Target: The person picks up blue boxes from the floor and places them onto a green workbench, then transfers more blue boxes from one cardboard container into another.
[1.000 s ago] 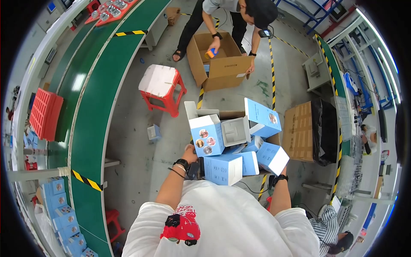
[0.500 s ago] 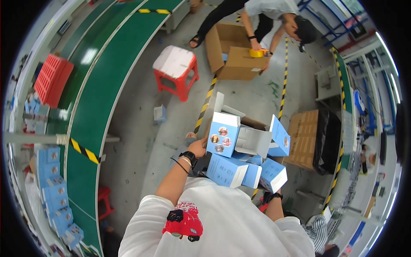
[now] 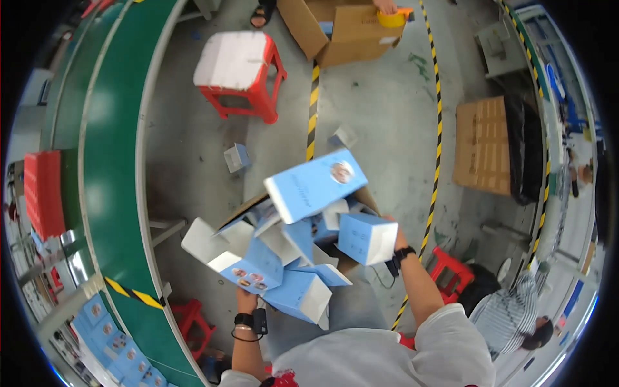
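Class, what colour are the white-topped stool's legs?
The legs are red, seen best in the head view.

Open floor [image 3: 377,97] lies right of the stool [image 3: 232,59]; the green conveyor [image 3: 116,161] bars its left, piled blue boxes [image 3: 298,240] its near side.

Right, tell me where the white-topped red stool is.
In the head view, the white-topped red stool stands upper left on the floor, right of the green conveyor.

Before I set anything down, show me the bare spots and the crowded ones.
Bare floor runs between the two striped tapes, below the open carton, right of a small box. Another bare patch: the green belt, right of the red crate. Crowded: between the left hand and right hand, where blue boxes heap up.
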`<state>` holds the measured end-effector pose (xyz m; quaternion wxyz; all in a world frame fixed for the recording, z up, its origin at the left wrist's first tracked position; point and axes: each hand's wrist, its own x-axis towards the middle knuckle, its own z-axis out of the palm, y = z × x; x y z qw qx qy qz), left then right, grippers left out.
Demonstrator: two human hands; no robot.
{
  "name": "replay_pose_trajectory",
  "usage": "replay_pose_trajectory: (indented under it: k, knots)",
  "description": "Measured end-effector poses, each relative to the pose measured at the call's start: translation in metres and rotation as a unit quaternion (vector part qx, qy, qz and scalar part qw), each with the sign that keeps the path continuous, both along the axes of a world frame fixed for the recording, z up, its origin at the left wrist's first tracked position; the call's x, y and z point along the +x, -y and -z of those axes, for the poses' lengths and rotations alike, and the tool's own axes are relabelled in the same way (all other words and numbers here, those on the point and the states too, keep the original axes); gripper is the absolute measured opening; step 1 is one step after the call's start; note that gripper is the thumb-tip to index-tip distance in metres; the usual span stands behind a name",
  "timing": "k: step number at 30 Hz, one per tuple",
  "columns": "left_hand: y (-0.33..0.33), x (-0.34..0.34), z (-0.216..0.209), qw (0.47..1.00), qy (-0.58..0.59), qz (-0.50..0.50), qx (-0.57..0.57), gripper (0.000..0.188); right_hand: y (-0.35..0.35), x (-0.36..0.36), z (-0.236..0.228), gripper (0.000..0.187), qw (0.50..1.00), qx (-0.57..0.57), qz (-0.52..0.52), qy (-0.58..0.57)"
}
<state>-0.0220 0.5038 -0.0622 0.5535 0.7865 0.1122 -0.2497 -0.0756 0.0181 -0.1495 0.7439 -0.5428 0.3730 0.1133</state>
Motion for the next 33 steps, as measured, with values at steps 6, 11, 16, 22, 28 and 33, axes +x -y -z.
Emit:
replay_pose_trajectory:
  k: [6,11,16,22,28,33]
  knots:
    - [-0.118,-0.004,0.071,0.975,-0.116,-0.159,0.106,0.028,-0.113,0.116,0.083,0.02,0.963,-0.175,-0.201,0.048]
    - [-0.178,-0.025,0.132,0.954,-0.095,-0.283,0.041,0.027,-0.173,0.179,0.113,0.017,0.959,-0.139,-0.236,0.077]
    - [-0.193,-0.052,0.166,0.939,-0.117,-0.314,0.082,0.033,-0.187,0.209,0.134,0.023,0.929,-0.169,-0.322,0.074]
    - [-0.249,-0.092,0.131,0.943,-0.137,-0.249,0.174,0.031,-0.194,0.22,0.114,0.033,0.89,-0.191,-0.403,0.094]
    - [-0.21,-0.092,0.158,0.944,-0.166,-0.149,0.244,0.03,-0.185,0.217,0.111,0.041,0.892,-0.19,-0.406,0.059]
    - [-0.206,-0.08,0.157,0.929,-0.181,-0.07,0.314,0.028,-0.174,0.209,0.123,0.044,0.895,-0.165,-0.401,0.102]
